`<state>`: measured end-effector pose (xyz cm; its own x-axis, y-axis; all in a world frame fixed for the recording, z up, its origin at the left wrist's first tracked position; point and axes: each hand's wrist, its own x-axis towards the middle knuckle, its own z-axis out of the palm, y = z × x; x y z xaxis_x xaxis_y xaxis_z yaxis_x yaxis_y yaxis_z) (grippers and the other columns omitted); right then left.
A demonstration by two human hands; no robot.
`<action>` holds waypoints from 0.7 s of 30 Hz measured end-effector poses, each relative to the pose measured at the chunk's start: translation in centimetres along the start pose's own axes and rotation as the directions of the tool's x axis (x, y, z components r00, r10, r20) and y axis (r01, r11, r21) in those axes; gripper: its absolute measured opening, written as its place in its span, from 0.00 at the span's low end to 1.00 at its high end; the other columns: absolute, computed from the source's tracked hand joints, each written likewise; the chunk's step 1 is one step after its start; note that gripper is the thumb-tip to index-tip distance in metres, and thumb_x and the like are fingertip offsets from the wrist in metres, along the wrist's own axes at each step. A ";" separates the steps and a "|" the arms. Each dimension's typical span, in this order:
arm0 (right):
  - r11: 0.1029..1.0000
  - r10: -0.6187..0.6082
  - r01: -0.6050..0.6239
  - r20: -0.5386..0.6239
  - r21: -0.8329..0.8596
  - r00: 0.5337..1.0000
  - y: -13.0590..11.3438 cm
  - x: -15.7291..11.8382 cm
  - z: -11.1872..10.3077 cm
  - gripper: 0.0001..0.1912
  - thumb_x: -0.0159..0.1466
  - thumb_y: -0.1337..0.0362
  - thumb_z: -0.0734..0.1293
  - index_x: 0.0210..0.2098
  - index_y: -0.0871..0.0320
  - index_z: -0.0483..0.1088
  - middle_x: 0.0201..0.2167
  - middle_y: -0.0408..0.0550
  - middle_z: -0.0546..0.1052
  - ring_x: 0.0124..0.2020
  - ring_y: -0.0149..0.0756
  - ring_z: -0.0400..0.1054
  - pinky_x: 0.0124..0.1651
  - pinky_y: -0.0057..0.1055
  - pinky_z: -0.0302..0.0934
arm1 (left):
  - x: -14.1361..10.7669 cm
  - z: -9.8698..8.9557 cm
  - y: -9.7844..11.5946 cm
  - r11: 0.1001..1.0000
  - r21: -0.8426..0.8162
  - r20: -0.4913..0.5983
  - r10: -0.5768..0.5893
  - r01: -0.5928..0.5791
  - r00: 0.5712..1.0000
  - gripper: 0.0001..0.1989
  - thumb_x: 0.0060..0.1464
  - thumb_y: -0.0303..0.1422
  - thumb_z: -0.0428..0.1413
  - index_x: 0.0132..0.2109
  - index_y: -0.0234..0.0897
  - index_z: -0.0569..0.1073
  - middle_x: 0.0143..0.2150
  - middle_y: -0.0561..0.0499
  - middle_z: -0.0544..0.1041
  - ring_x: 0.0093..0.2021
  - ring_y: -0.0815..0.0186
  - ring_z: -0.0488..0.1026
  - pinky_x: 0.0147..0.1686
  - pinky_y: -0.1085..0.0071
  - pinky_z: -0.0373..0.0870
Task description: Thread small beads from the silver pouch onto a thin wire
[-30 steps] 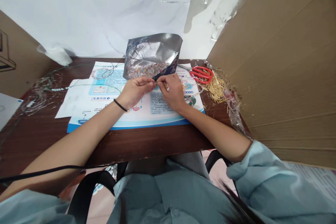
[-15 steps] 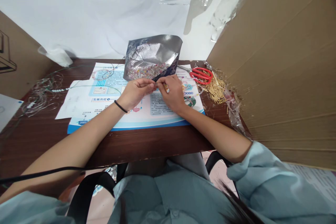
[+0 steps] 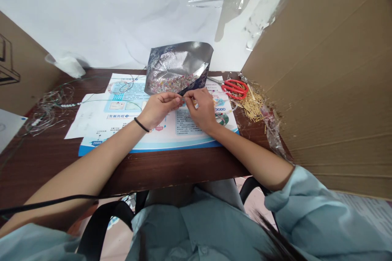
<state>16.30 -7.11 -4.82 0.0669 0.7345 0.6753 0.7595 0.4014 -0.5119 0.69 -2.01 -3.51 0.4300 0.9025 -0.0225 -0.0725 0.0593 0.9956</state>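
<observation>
Although the left hand (image 3: 159, 110) and right hand (image 3: 202, 108) almost touch, each is curled into a tight pinch on something too small to make out, just below a foil pouch of beads (image 3: 177, 67). A printed sheet (image 3: 190, 130) lies beneath both hands; red-handled scissors (image 3: 234, 89) and loose brass pins (image 3: 252, 104) lie beyond the right.

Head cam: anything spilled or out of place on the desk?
Yes: loose gold-coloured pins lie heaped on the wooden desk, right of the red-handled scissors and beside crumpled clear plastic, so they look spilled. At left, a tangle of thin wire with white beads sprawls loose.
</observation>
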 end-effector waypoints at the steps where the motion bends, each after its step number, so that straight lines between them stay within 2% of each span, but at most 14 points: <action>1: 1.000 -0.003 0.003 0.010 -0.005 1.000 0.0 0.0 0.0 0.09 0.69 0.67 0.60 0.35 0.55 0.70 0.33 0.47 0.75 0.40 0.39 0.65 0.47 0.38 0.57 | 0.0 0.0 0.0 1.000 0.003 -0.001 0.002 -0.002 1.000 0.16 0.42 0.40 0.69 0.35 0.34 0.78 0.35 0.47 0.81 0.44 0.60 0.78 0.49 0.60 0.73; 5: 1.000 -0.007 0.007 0.028 -0.018 1.000 -0.1 0.0 0.0 0.09 0.69 0.67 0.60 0.35 0.55 0.70 0.34 0.47 0.75 0.40 0.38 0.65 0.47 0.38 0.56 | 0.0 0.0 -0.1 1.000 -0.005 -0.004 0.009 -0.009 1.000 0.17 0.42 0.41 0.70 0.35 0.34 0.78 0.35 0.47 0.81 0.43 0.61 0.78 0.50 0.60 0.73; 11: 1.000 0.011 -0.011 -0.009 -0.001 1.000 -0.1 0.0 0.0 0.08 0.68 0.68 0.61 0.35 0.56 0.70 0.33 0.47 0.76 0.40 0.39 0.65 0.47 0.38 0.56 | 0.0 0.0 0.0 1.000 -0.013 -0.005 0.004 -0.004 1.000 0.17 0.41 0.41 0.70 0.35 0.35 0.77 0.35 0.48 0.81 0.42 0.62 0.78 0.50 0.61 0.73; 15: 0.999 0.043 -0.042 0.029 -0.003 0.999 -0.2 0.1 -0.2 0.08 0.68 0.68 0.60 0.35 0.55 0.70 0.34 0.48 0.76 0.41 0.40 0.65 0.48 0.39 0.56 | -0.1 0.1 0.2 1.000 -0.017 -0.006 -0.004 0.004 1.000 0.16 0.41 0.40 0.70 0.34 0.35 0.77 0.34 0.48 0.80 0.42 0.62 0.78 0.49 0.61 0.73; 21: 1.000 0.014 -0.014 0.007 -0.008 1.000 -0.3 0.0 -0.1 0.09 0.69 0.66 0.60 0.35 0.55 0.70 0.33 0.47 0.76 0.40 0.39 0.65 0.47 0.38 0.56 | -0.2 0.2 0.2 1.000 0.003 -0.016 -0.001 0.001 1.000 0.16 0.42 0.40 0.70 0.35 0.35 0.77 0.34 0.48 0.80 0.42 0.62 0.78 0.48 0.61 0.73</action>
<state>16.13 -7.32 -4.64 0.0727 0.7441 0.6641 0.7639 0.3865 -0.5167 0.74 -2.30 -3.25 0.4161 0.9090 -0.0251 -0.0689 0.0591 0.9959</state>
